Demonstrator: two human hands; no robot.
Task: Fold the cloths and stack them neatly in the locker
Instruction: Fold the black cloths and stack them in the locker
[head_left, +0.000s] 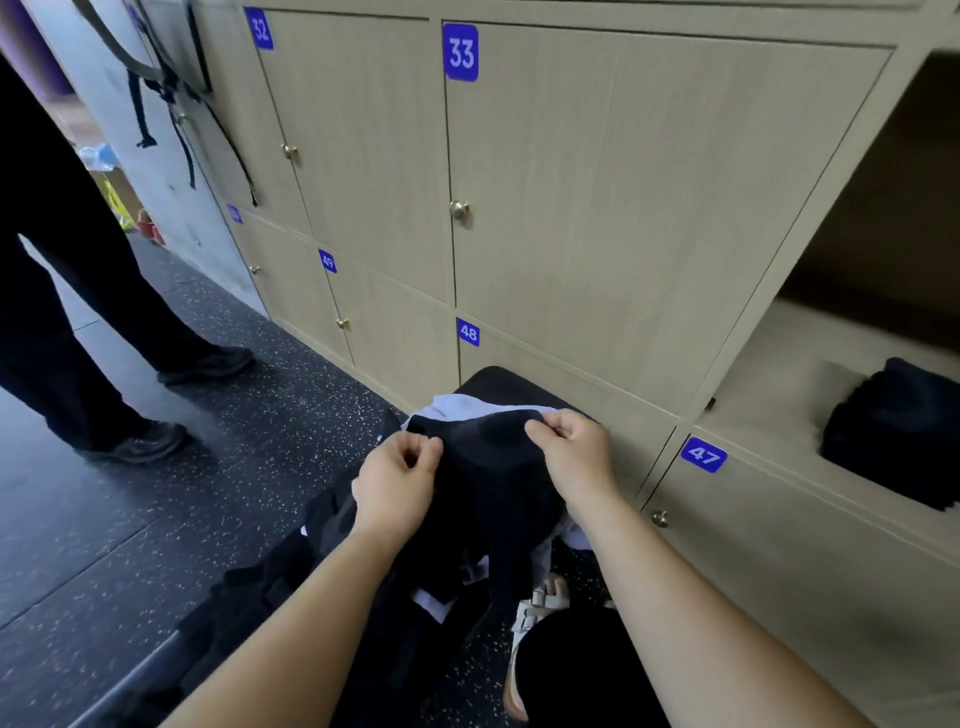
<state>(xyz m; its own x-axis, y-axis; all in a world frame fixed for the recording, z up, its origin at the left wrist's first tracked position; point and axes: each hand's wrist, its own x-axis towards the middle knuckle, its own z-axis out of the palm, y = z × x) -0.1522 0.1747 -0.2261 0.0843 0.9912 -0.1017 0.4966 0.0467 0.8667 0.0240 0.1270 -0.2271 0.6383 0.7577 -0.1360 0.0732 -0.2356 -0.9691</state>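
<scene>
Now | I pinch a dark cloth (493, 467) by its top edge, left hand (395, 483) and right hand (576, 457) both gripping, above the pile | keep edge taut, corners level | folded stack (893, 431) waits in open locker (769, 374)

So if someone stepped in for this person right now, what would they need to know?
Left hand and right hand: each pinches the top edge of one dark cloth, held up over the pile.
Pile of cloths: dark and pale pieces, unfolded, on the floor below the hands.
Open locker: one folded dark stack is already inside.
Left: fold the held cloth, add it to the stack, then the rest.
</scene>
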